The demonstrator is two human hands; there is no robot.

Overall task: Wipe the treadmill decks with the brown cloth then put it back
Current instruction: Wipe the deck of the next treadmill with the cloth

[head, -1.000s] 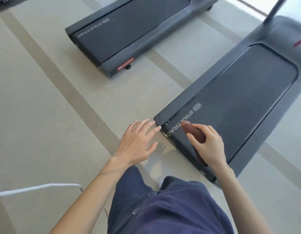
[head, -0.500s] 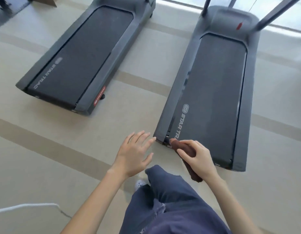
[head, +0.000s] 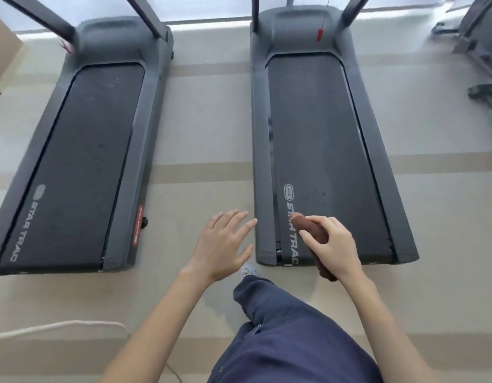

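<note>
Two dark grey treadmills lie side by side on the pale floor. My right hand (head: 334, 246) grips a rolled brown cloth (head: 311, 229) above the near left corner of the right treadmill deck (head: 327, 150), over the white brand lettering. Whether the cloth touches the belt cannot be told. My left hand (head: 222, 243) hovers with fingers spread above the floor strip between the machines, just left of the right treadmill's side rail. The left treadmill deck (head: 84, 161) lies untouched to the left.
Upright posts rise from both treadmills at the top. A cardboard box (head: 1, 56) stands at the far left, another machine's base (head: 482, 62) at the far right. A white cable (head: 59, 326) runs along the floor at lower left. My leg in dark blue trousers (head: 289, 335) fills the bottom.
The view has swung so both treadmills now run straight away from me and their uprights show. Both hands keep nearly the same pose, the right still holding the cloth near the deck's end.
</note>
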